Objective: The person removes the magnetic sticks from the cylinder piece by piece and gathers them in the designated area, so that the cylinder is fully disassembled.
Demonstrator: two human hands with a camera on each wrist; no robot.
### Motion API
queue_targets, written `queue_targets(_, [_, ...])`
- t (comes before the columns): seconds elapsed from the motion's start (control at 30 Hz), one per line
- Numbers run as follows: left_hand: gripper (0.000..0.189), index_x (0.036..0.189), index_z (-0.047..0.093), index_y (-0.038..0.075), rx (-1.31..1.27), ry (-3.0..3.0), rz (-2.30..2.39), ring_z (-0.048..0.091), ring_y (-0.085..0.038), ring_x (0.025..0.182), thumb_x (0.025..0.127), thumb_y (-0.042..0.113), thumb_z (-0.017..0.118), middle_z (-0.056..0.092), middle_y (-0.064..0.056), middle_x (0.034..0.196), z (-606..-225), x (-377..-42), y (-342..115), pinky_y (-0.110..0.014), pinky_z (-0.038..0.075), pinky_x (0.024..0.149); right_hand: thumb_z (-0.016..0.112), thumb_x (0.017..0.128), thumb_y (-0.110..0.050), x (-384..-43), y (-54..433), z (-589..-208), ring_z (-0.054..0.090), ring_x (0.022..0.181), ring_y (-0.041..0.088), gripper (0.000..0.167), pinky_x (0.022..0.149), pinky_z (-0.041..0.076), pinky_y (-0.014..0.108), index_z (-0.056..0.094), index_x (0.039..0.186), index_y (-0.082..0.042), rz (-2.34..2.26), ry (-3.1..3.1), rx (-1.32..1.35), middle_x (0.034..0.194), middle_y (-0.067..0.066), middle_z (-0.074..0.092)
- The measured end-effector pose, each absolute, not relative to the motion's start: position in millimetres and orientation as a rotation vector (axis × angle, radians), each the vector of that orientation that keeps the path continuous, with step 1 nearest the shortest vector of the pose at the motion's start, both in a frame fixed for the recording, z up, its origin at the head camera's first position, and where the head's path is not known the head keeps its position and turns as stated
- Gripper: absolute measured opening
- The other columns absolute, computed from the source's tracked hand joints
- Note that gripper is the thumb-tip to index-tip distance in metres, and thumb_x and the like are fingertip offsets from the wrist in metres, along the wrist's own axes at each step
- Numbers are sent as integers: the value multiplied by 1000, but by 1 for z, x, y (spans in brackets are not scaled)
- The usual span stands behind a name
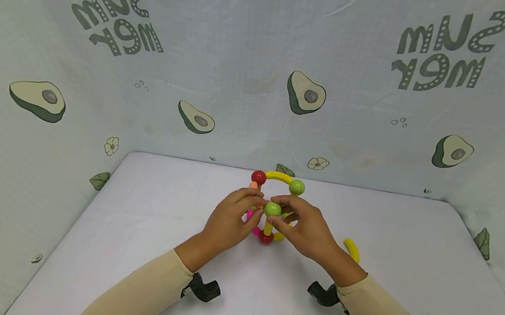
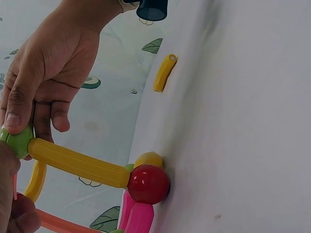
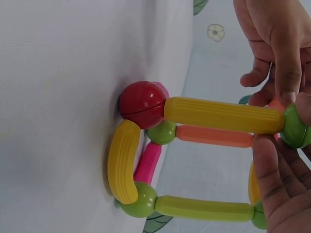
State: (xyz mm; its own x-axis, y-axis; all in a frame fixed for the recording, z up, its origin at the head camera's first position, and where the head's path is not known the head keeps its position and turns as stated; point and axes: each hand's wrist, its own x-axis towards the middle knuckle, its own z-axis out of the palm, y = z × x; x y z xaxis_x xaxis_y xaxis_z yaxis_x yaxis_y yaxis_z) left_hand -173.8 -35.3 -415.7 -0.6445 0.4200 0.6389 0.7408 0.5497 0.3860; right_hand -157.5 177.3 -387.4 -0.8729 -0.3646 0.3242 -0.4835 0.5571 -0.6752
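My right hand [image 1: 312,230] pinches a glossy, seamed green ball [image 1: 272,209] atop a straight, ribbed yellow rod [image 2: 80,162], which rises from a shiny red ball [image 2: 149,183] on the white table [image 1: 155,197]; my left hand [image 1: 230,216] curls round a salmon rod [image 1: 253,185] beside it. Both hands hide parts of the ball-and-rod frame [image 3: 204,208]. A smooth, curved yellow piece [image 1: 352,249] lies to my right; avocado-printed cloth [image 1: 252,87] hangs behind.

White table [image 1: 168,205] under ball-and-stick frame [image 1: 268,228] and curved yellow stick [image 1: 353,249]
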Motion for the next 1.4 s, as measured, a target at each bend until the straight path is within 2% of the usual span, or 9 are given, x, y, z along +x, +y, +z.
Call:
queue_targets(0.3, [27,116,72,6,-927,-2305,-896,61,-21,120,90,8,79,65,-7,126,-418,-173,-35,-28,48,103,85,85,-10,-158,178,-387,69,92,16,44,78,59,32,66,124,-4,1220,-2624,726,113,2,70])
queue_targets(0.6, [37,122,68,9,-911,-2293,-828,63,-20,117,88,9,81,68,-4,125,-421,-172,-36,-30,53,96,85,85,-11,-156,177,-387,68,92,15,45,79,59,32,66,126,-5,1216,-2647,687,111,1,71])
queue_targets(0.73, [46,129,65,9,-884,-2316,-813,64,-20,114,87,13,83,69,-4,125,-422,-171,-38,-31,56,91,85,86,-11,-156,177,-388,68,92,15,46,79,59,32,66,126,-5,1204,-2655,679,112,1,71])
queue_targets(0.83, [59,138,58,7,-851,-2320,-807,66,-19,106,87,16,85,70,-4,124,-423,-171,-38,-29,58,82,85,85,-11,-156,177,-388,68,92,15,46,79,59,32,66,127,-5,1203,-2651,685,112,1,71])
queue_targets(1.0, [67,141,53,5,-815,-2274,-796,67,-17,96,84,11,86,70,-6,115,-427,-172,-40,-28,58,73,85,85,-11,-156,178,-388,68,92,14,46,79,59,31,66,126,-6,1215,-2640,690,112,0,71])
queue_targets(1.1, [70,142,49,6,-796,-2271,-805,67,-18,94,83,7,86,65,-11,121,-429,-173,-41,-28,59,72,85,85,-11,-156,178,-389,68,92,16,46,79,59,31,66,126,-5,1214,-2636,689,112,1,71])
queue_targets(1.2, [71,143,45,7,-778,-2292,-837,67,-18,93,84,6,85,57,-13,134,-431,-173,-41,-26,59,71,85,85,-11,-156,177,-390,68,92,16,46,79,59,31,66,126,-5,1214,-2638,681,113,1,71])
queue_targets(1.4, [68,143,44,7,-703,-2333,-876,65,-18,93,87,9,83,54,-13,134,-435,-174,-43,-25,57,66,85,85,-11,-156,176,-390,68,91,14,46,79,59,31,66,126,-6,1211,-2650,665,113,0,71])
